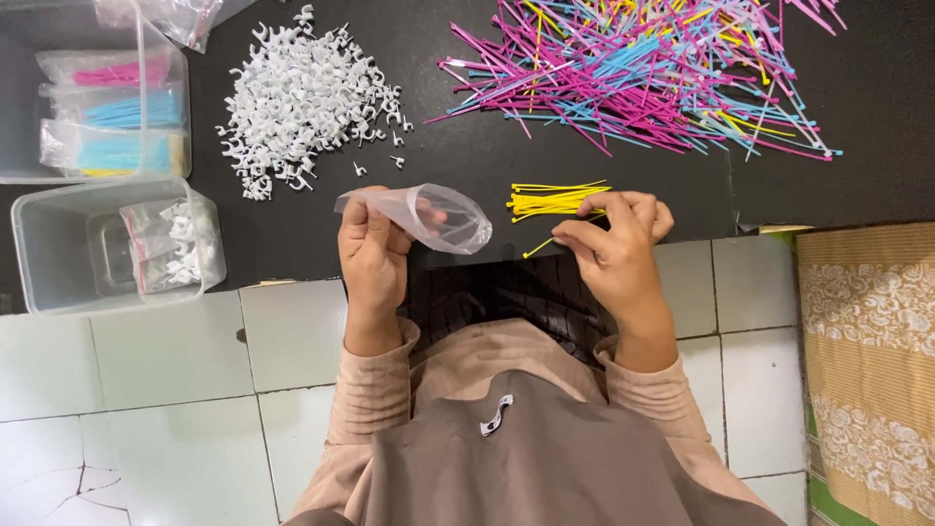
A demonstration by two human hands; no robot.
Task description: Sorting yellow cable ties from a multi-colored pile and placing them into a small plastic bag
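Left hand (373, 245) pinches a clear plastic bag (429, 216) open-mouthed above the black mat (467, 161); right hand (618, 239) closed on yellow cable ties (553, 202): best kept bundled, ends aligned with the mouth.

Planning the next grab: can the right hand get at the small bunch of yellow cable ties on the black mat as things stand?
Probably yes. The right hand already pinches a bundle of ties beside the yellow cable ties, and nothing lies between them. The left hand holds the clear plastic bag off to the side.
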